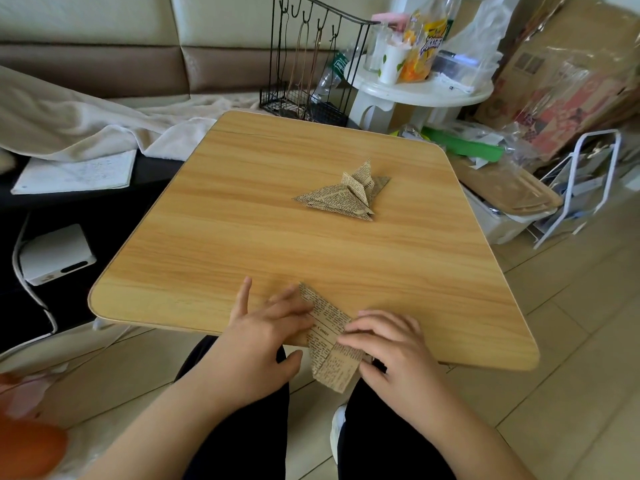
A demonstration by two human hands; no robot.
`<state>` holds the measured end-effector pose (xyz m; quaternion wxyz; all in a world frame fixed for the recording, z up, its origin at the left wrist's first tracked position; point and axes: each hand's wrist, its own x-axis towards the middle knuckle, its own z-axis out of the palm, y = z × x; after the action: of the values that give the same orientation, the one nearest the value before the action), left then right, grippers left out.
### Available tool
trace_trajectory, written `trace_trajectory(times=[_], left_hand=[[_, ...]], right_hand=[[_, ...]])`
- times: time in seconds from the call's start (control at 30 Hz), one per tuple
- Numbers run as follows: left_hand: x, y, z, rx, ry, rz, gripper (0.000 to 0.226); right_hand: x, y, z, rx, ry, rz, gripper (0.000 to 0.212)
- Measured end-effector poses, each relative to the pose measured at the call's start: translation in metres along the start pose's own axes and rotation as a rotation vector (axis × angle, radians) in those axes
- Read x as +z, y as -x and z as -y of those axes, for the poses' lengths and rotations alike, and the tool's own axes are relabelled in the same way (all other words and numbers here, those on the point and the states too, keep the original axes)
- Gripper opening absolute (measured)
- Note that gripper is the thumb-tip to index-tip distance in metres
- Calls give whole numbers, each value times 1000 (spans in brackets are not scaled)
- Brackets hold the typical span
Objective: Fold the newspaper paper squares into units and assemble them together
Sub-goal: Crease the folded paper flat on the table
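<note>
1. Two hands on one newspaper piece (pixel 327 336) at the near edge of the table (pixel 242 244); its lower end overhangs the edge above the lap, its upper point lies flat on the wood
2. Left hand (pixel 266 330): fingers spread and fairly straight, tips pressing the left side of the strip down; index finger lifted off to the left, touching only the table
3. Right hand (pixel 388 348): fingers curled together over the right edge of the paper, apparently pinching or pressing a flap; the thumb is hidden, so a true pinch cannot be confirmed
4. Finished units (pixel 346 195) sit well apart, past mid-table to the right, stacked or partly interlocked; exact count cannot be told
5. Judgement: step in hand is a crease on a new unit, assembly not yet begun for this piece
6. To do it well: slide the paper fully onto the table so the whole fold line has hard backing; the overhang is likely to give a soft, wandering crease
7. Align edges before pressing, hold with the left, then run the right fingertips outward from the centre of the fold
8. Risk: thin newsprint tears if dragged; press, do not scrub
</note>
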<state>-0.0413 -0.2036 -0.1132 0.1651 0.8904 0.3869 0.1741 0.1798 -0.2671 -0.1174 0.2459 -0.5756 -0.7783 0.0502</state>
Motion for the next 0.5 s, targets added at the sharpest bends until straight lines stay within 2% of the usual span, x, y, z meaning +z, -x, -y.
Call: trace_trajectory(times=[0.1,0.17,0.27,0.37,0.5], left_hand=[[-1,10,-12,-37,-8,-124,43],[-3,22,-23,-107,79,-209,39],[-2,34,-33,-208,234,-216,33],[-3,37,-34,-346,421,-200,48],[-2,34,-32,-426,647,-178,47]], right_hand=[[4,-3,7,-17,63,-52,30],[9,-6,13,-4,79,-85,25],[17,-7,21,25,51,-129,24],[19,-7,27,62,25,-167,21],[16,-6,28,76,-12,-110,22]])
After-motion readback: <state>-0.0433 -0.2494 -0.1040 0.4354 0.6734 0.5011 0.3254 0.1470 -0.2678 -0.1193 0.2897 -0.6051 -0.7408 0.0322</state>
